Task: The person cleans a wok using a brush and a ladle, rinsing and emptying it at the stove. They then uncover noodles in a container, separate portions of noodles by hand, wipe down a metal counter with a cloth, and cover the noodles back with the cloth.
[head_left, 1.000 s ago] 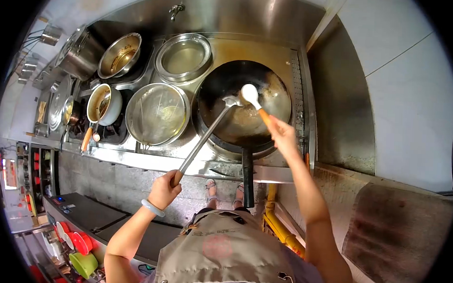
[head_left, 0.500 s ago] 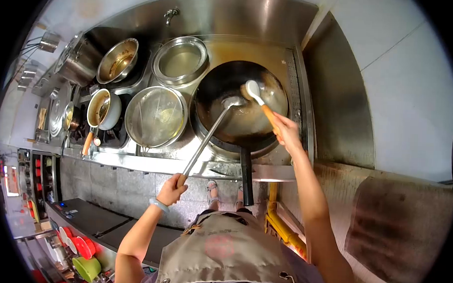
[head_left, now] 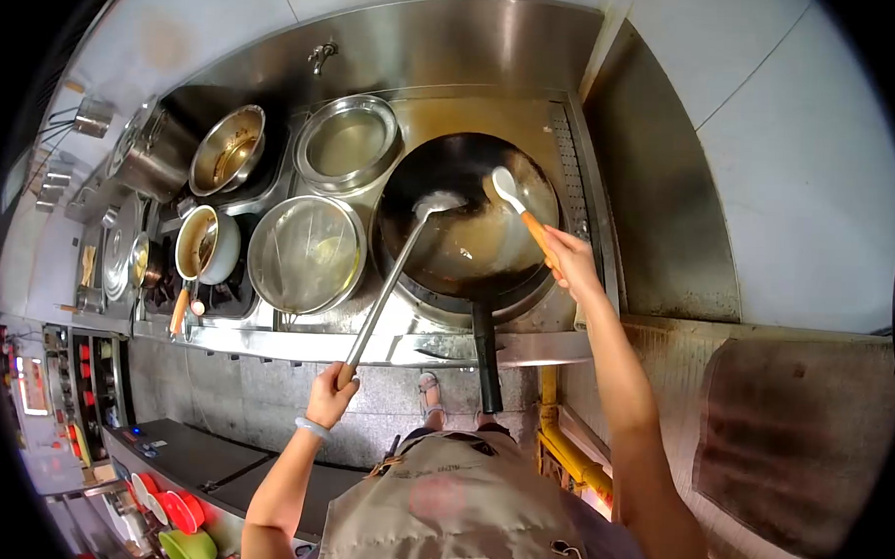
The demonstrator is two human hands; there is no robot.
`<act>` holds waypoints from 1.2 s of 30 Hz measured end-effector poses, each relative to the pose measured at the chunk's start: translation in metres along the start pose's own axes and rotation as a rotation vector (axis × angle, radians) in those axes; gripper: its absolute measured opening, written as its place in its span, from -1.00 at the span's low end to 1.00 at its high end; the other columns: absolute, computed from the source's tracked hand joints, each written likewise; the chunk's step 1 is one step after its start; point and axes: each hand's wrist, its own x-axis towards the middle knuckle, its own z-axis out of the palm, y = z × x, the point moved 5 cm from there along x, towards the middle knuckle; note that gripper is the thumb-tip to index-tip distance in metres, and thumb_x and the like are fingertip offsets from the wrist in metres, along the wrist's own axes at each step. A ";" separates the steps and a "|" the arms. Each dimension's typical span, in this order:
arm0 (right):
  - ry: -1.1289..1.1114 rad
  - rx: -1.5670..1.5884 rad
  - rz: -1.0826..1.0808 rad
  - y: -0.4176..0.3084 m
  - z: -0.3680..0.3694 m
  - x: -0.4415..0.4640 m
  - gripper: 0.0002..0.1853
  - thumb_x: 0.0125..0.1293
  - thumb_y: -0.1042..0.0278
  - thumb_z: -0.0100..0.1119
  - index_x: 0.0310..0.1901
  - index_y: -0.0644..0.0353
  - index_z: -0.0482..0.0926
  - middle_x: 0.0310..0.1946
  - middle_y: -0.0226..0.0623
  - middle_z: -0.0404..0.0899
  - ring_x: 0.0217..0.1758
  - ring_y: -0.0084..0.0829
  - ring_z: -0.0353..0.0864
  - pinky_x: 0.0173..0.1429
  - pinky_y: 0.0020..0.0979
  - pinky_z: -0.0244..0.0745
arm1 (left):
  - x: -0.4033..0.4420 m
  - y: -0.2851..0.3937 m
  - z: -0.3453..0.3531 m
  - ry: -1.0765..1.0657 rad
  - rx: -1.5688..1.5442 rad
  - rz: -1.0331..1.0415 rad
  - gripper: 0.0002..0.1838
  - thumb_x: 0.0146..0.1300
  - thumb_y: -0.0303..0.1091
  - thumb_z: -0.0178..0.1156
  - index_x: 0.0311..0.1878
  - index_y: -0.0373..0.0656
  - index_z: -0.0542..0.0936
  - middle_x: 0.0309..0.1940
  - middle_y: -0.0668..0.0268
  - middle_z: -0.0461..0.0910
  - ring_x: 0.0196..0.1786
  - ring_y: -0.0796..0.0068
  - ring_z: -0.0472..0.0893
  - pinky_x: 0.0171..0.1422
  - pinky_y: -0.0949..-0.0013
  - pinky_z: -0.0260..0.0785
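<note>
A dark wok (head_left: 406, 241) with cloudy liquid in its bottom sits on the stove, its black handle pointing toward me. My left hand (head_left: 332, 394) is closed around the wooden end of a long metal ladle (head_left: 388, 280), whose bowl rests against the inside left of the wok. Gripped in my right hand (head_left: 572, 265) is the orange wooden handle of a scrub brush (head_left: 508, 186). Its white head lies against the wok's upper right inner wall, with the bristles mostly hidden underneath.
Left of the wok are a wide strainer (head_left: 295, 259) over a basin and a metal pan of liquid (head_left: 346, 143). Further left stand a white saucepan (head_left: 224, 249), a steel bowl (head_left: 227, 154) and a stockpot (head_left: 159, 158). A yellow pipe (head_left: 572, 453) runs below the counter.
The whole view has shifted slightly. The ladle's bowl has moved left inside the wok, away from the brush. The brush head stays near the right inner wall, turned a little.
</note>
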 end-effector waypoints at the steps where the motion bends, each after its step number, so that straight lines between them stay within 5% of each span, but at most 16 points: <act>1: -0.087 0.133 0.007 -0.015 0.011 -0.010 -0.56 0.27 0.17 0.12 0.14 0.15 0.44 -0.61 -0.41 0.42 -0.74 -0.69 0.23 -0.73 -0.64 0.05 | -0.002 0.009 -0.001 -0.043 -0.038 -0.114 -0.86 0.11 -0.43 0.15 -0.26 -0.23 0.49 -0.66 0.42 0.41 -0.65 0.61 0.34 -0.60 0.50 0.22; 8: -0.163 0.204 0.186 0.011 0.017 0.001 -0.61 0.28 0.14 0.09 0.07 0.14 0.46 -0.58 -0.35 0.40 -0.74 -0.72 0.21 -0.76 -0.70 -0.02 | -0.010 0.010 0.004 -0.181 -0.327 -0.223 -0.93 0.15 -0.44 0.12 -0.31 -0.16 0.44 -0.78 0.47 0.30 -0.82 0.70 0.24 -0.80 0.54 0.08; 12: -0.329 0.593 0.201 0.000 0.030 -0.001 -0.64 0.31 0.11 0.03 0.05 0.10 0.41 -0.58 -0.37 0.38 -0.73 -0.73 0.18 -0.76 -0.73 0.00 | -0.009 0.015 0.012 -0.292 -0.487 -0.279 -0.96 0.17 -0.49 0.06 -0.30 -0.17 0.43 -0.82 0.41 0.29 -0.86 0.62 0.23 -0.82 0.51 0.07; 18: -0.074 0.232 0.124 -0.001 0.026 0.001 -0.59 0.28 0.16 0.10 0.11 0.12 0.44 -0.54 -0.32 0.42 -0.72 -0.70 0.24 -0.74 -0.71 0.02 | -0.016 -0.003 0.022 -0.320 -0.476 -0.326 -0.97 0.16 -0.51 0.01 -0.32 -0.18 0.41 -0.82 0.40 0.27 -0.86 0.61 0.22 -0.82 0.50 0.06; 28: -0.054 0.308 0.029 0.003 0.045 -0.004 -0.54 0.26 0.15 0.12 0.16 0.14 0.41 -0.62 -0.39 0.39 -0.76 -0.70 0.21 -0.75 -0.68 -0.03 | -0.032 -0.002 0.033 -0.378 -0.553 -0.399 -0.93 0.19 -0.50 0.00 -0.26 -0.16 0.40 -0.78 0.40 0.28 -0.84 0.62 0.22 -0.83 0.51 0.02; 32: 0.020 0.049 0.065 0.021 0.040 -0.003 -0.55 0.27 0.13 0.13 0.13 0.15 0.45 -0.65 -0.47 0.40 -0.78 -0.69 0.23 -0.74 -0.61 0.07 | -0.020 0.024 0.033 -0.362 -0.787 -0.370 -0.94 0.22 -0.48 -0.01 -0.25 -0.13 0.39 -0.77 0.42 0.26 -0.84 0.64 0.19 -0.83 0.53 -0.01; 33: 0.072 0.048 -0.019 0.008 0.041 -0.011 -0.58 0.29 0.15 0.10 0.13 0.15 0.46 -0.65 -0.48 0.40 -0.76 -0.70 0.24 -0.72 -0.61 0.11 | -0.016 0.029 0.028 -0.323 -0.752 -0.363 -0.95 0.22 -0.48 -0.02 -0.26 -0.13 0.38 -0.77 0.41 0.26 -0.84 0.64 0.19 -0.83 0.53 -0.01; 34: 0.128 -0.018 -0.167 0.014 0.037 0.001 -0.58 0.25 0.18 0.12 0.09 0.20 0.48 -0.56 -0.32 0.56 -0.64 -0.52 0.48 -0.58 -0.51 0.34 | -0.021 0.032 0.025 -0.290 -0.718 -0.376 -0.96 0.22 -0.48 -0.02 -0.27 -0.12 0.38 -0.77 0.41 0.26 -0.84 0.64 0.18 -0.84 0.53 -0.02; 36: 0.302 -0.334 -0.465 0.015 0.043 0.013 -0.61 0.23 0.14 0.11 0.03 0.13 0.53 -0.37 -0.12 0.64 -0.34 -0.26 0.64 -0.31 -0.36 0.48 | -0.013 0.037 0.018 -0.263 -0.684 -0.384 -0.97 0.21 -0.47 0.00 -0.30 -0.12 0.37 -0.78 0.41 0.26 -0.84 0.64 0.19 -0.84 0.53 -0.01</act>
